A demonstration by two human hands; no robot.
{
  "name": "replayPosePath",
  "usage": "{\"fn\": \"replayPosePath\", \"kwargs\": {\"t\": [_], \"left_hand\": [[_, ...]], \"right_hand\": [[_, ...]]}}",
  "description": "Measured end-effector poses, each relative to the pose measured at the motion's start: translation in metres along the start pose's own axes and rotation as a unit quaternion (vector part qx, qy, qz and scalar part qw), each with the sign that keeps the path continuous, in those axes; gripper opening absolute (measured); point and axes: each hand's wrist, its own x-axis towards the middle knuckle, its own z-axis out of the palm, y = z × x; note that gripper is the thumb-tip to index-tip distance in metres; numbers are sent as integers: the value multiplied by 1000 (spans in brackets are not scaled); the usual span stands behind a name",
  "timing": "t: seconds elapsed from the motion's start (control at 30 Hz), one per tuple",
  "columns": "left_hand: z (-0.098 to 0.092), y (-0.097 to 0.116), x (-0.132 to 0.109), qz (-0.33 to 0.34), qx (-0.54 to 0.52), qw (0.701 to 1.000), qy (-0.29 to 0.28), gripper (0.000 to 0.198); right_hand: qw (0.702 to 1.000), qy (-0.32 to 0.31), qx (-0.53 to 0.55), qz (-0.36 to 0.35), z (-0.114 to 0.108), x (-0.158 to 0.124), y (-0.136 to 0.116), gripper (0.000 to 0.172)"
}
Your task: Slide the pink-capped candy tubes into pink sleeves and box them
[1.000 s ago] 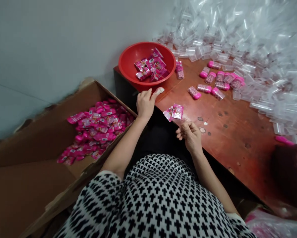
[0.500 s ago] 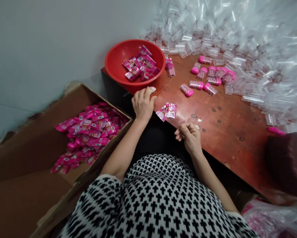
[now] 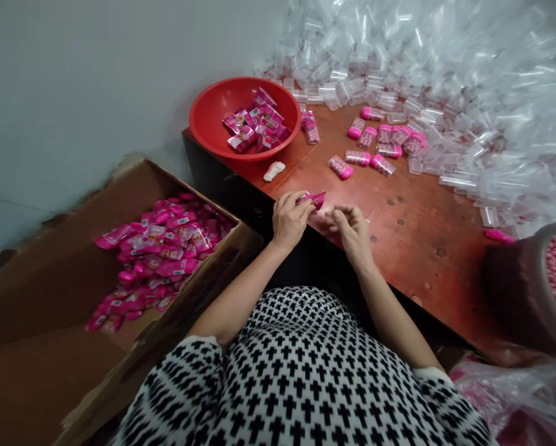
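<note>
My left hand [image 3: 290, 220] is at the table's front edge, its fingers closed on a shiny pink printed packet [image 3: 315, 199]. Just to the right, my right hand [image 3: 353, 232] hovers over the table with loosely bent, partly spread fingers, slightly blurred; I see nothing held in it. A crumpled white lump [image 3: 274, 171] lies on the wood in front of the red bowl [image 3: 203, 136]. That bowl holds several pink packets [image 3: 259, 121]. Beyond my hands lie small clear bottles of pink beads with pink caps [image 3: 357, 158]. One bottle [image 3: 310, 129] beside the bowl has a pink wrapper on it.
A large heap of clear empty tubes [image 3: 398, 68] covers the back and right of the table [image 3: 412, 248]. At right stands a bucket [image 3: 514, 297] of pink beads. A cardboard box [image 3: 40, 365] with filled pink packages [image 3: 166, 248] is at left.
My left hand has let go of the white lump, moved right and toward me, and taken hold of a pink packet. My right hand has moved slightly up and its fingers have loosened.
</note>
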Motion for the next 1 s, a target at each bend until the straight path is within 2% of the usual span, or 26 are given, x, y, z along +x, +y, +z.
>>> {"fn": "replayPosePath", "kwargs": {"t": [0.07,0.13,0.2,0.23,0.3,0.37,0.4,0.43,0.5,0.53,0.57,0.6,0.63,0.7,0.73,0.77,0.8,0.83,0.9,0.93,1.0], "left_hand": [[-6,9,-1,11,-42,999,9,22],[-13,18,-2,1,-108,994,9,23],[-20,25,-1,-67,-207,976,0,31],[-23,26,0,-123,-269,955,-14,36],[-26,26,2,-239,-397,884,-68,40],[-27,24,4,-315,-490,803,-126,37],[-27,22,4,-335,-515,776,-142,37],[-27,21,4,-350,-529,759,-146,36],[-25,19,3,-377,-534,745,-129,34],[-25,19,3,-390,-533,741,-119,33],[-25,18,2,-403,-532,737,-110,33],[-26,18,2,-415,-533,730,-102,33],[-26,19,1,-426,-538,721,-97,33],[-29,20,0,-447,-552,698,-91,33],[-31,20,0,-458,-559,686,-87,32],[-33,21,0,-468,-565,675,-82,31],[-35,21,0,-477,-570,665,-76,29],[-36,20,0,-485,-574,656,-69,27],[-39,19,1,-498,-585,637,-55,23],[-39,19,1,-504,-593,626,-47,21],[-39,19,2,-515,-613,599,-25,17]], "right_hand": [[1000,13,11,-20,3,15,0,34],[999,-5,33,-21,6,27,-2,36],[998,-27,48,-17,6,35,-5,35],[998,-40,49,-14,6,38,-7,36],[996,-79,36,-7,3,42,-10,38],[992,-127,7,3,0,46,-12,41],[989,-149,-15,4,-2,49,-13,40],[984,-170,-45,0,-5,53,-14,38],[970,-193,-143,-45,-11,69,-20,28],[953,-193,-215,-90,-14,80,-24,24],[924,-186,-299,-146,-18,93,-29,24],[877,-173,-394,-211,-21,108,-35,28],[812,-178,-489,-266,-25,123,-40,33],[674,-232,-625,-319,-32,153,-48,43],[619,-266,-660,-332,-35,166,-51,45],[576,-296,-681,-341,-38,177,-51,45],[547,-319,-693,-346,-41,184,-51,45],[528,-331,-699,-351,-44,189,-50,44],[520,-324,-706,-356,-50,189,-48,40],[528,-310,-708,-352,-52,185,-48,36],[567,-262,-709,-327,-56,169,-46,30]]}}
